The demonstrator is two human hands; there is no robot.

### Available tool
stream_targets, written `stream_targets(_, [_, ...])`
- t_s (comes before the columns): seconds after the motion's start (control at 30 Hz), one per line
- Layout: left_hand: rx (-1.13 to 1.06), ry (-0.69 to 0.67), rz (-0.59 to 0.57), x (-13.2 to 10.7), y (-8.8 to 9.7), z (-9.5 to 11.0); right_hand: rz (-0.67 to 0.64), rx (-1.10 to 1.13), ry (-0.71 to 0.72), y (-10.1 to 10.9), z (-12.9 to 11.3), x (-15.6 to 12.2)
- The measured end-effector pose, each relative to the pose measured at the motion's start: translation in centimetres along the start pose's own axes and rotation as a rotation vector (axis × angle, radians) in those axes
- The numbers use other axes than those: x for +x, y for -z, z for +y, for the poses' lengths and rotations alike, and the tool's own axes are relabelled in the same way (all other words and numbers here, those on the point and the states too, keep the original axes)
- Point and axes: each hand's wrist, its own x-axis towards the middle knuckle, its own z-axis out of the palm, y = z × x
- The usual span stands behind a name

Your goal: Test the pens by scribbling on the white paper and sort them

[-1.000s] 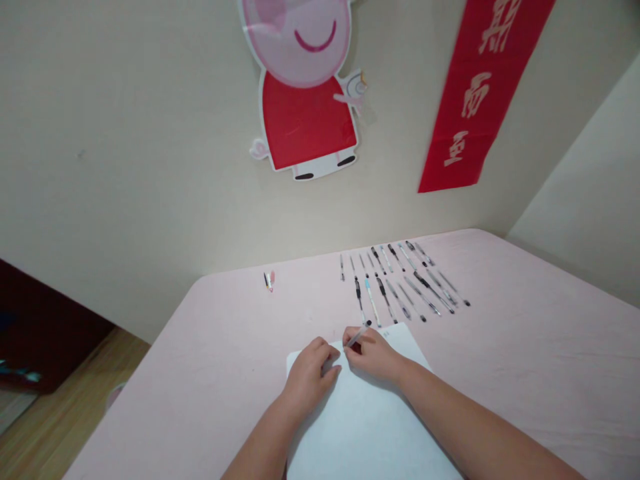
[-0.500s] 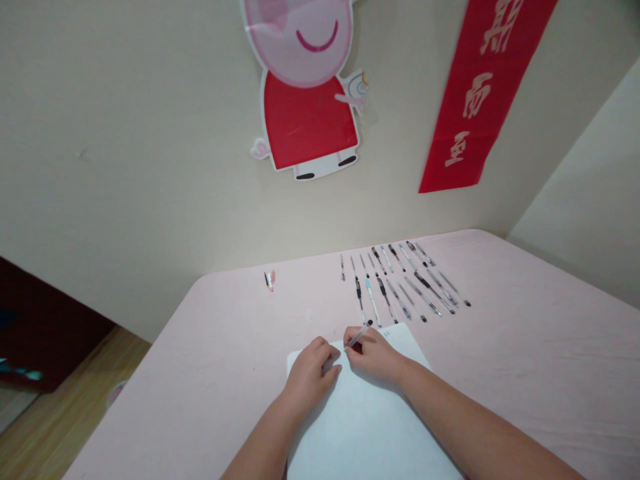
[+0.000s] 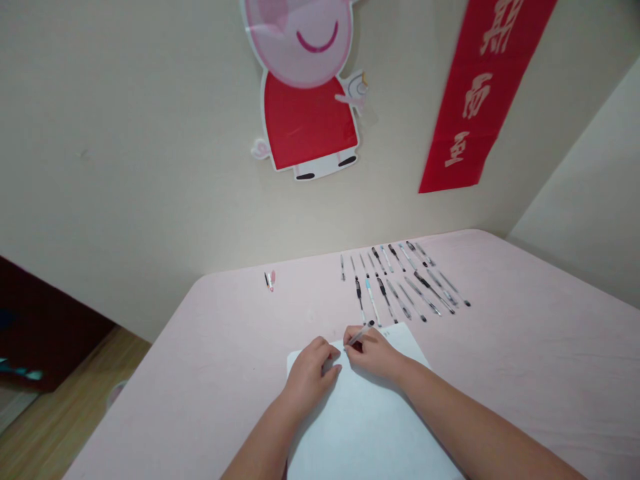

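A white sheet of paper [image 3: 365, 427] lies on the pink table [image 3: 525, 373] in front of me. My right hand [image 3: 373, 353] is closed around a pen [image 3: 361, 333], its tip down near the sheet's top edge. My left hand [image 3: 310, 373] rests on the paper's upper left corner with its fingers curled, right beside the right hand; nothing shows in it. Just beyond the hands lie several pens [image 3: 400, 283] laid out in rows.
Two short pen caps or small pens [image 3: 269, 279] lie apart at the table's far left. A cartoon pig cut-out [image 3: 307, 87] and a red banner [image 3: 480, 93] hang on the wall behind. Wooden floor [image 3: 55, 427] shows to the left.
The pen in my right hand has tilted and shifted slightly upward and right. My left hand stays on the paper.
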Motion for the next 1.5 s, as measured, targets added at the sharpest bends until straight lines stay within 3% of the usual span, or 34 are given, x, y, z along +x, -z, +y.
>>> stream_targets(0.27, [-0.013,0.002,-0.002,-0.1,0.1,0.0,0.100,0.142,-0.075,0.4,0.4,0.4])
stream_targets(0.77, [-0.110,0.011,0.066,0.1,0.5,-0.1,0.054,0.199,-0.032,0.8,-0.5,0.4])
stream_targets(0.97, [-0.053,0.030,0.268,2.8,2.6,-2.9,0.075,0.383,0.003,0.7,-0.2,0.5])
stream_targets(1.1, [0.078,0.243,0.381,5.6,3.6,-5.7,0.125,0.408,-0.035,0.7,0.0,0.6])
stream_targets(1.27, [0.109,0.300,0.405,7.5,3.0,-7.2,0.209,0.353,-0.012,0.8,-0.3,0.8])
stream_targets(1.5, [0.085,0.182,0.387,7.2,2.6,-7.2,0.232,0.312,0.038,0.9,-0.8,0.6])
